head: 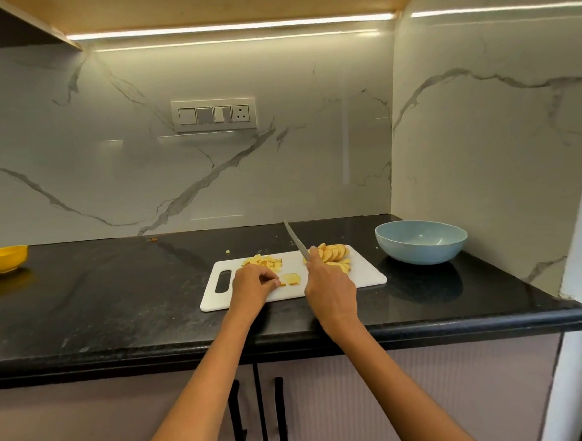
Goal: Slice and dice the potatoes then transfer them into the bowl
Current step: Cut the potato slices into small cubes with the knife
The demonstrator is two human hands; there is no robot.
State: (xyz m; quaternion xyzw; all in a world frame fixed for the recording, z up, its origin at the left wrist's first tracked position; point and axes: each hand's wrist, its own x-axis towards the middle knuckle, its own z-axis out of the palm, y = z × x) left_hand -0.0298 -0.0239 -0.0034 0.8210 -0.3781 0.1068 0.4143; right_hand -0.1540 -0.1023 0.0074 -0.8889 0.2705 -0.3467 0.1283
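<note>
Right hand grips knife, handle hidden; left hand pinches potato slice, partly covering it

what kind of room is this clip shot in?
Most likely a home kitchen: a black stone countertop over handled cabinet doors, a white marble-look backsplash with a switch-and-socket panel, and a white plastic cutting board carrying cut potato.

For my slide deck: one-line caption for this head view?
Right hand holds knife; left hand pinches potato slice on cutting board.
</note>
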